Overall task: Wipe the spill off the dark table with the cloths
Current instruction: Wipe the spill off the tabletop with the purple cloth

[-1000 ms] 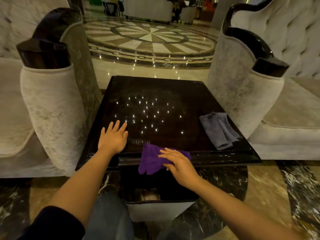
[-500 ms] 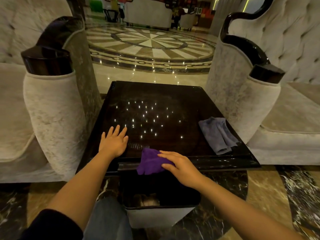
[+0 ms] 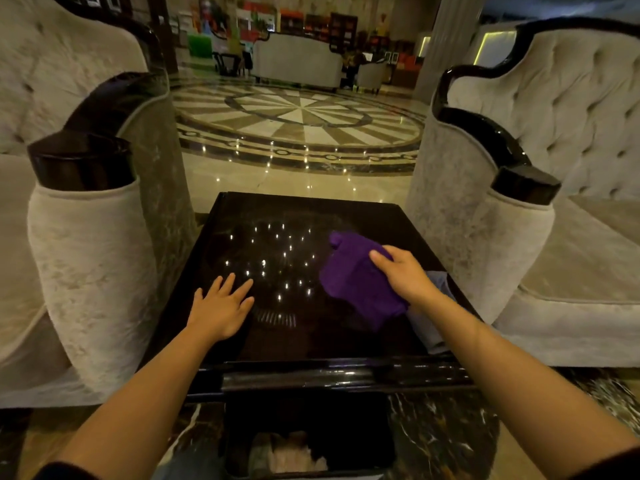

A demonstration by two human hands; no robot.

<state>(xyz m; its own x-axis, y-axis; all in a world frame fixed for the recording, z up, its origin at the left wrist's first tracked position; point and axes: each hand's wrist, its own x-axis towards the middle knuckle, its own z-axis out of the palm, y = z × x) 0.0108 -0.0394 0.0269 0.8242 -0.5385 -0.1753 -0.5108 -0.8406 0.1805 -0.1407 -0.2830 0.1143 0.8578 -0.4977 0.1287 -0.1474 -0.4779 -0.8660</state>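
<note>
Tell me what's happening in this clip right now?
A person is wiping a glossy dark table set between two pale upholstered armchairs. The right hand presses a purple cloth onto the right half of the tabletop. The left hand lies flat, fingers spread, near the front left. A grey cloth lies partly hidden under the right forearm.

Two cloths (image 3: 356, 275) (image 3: 429, 330), two hands (image 3: 221, 308) (image 3: 405, 275), one table (image 3: 311, 341).

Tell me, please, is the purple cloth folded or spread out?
Loosely bunched, not spread flat: the purple cloth hangs crumpled from the right hand over the dark glossy table.
</note>
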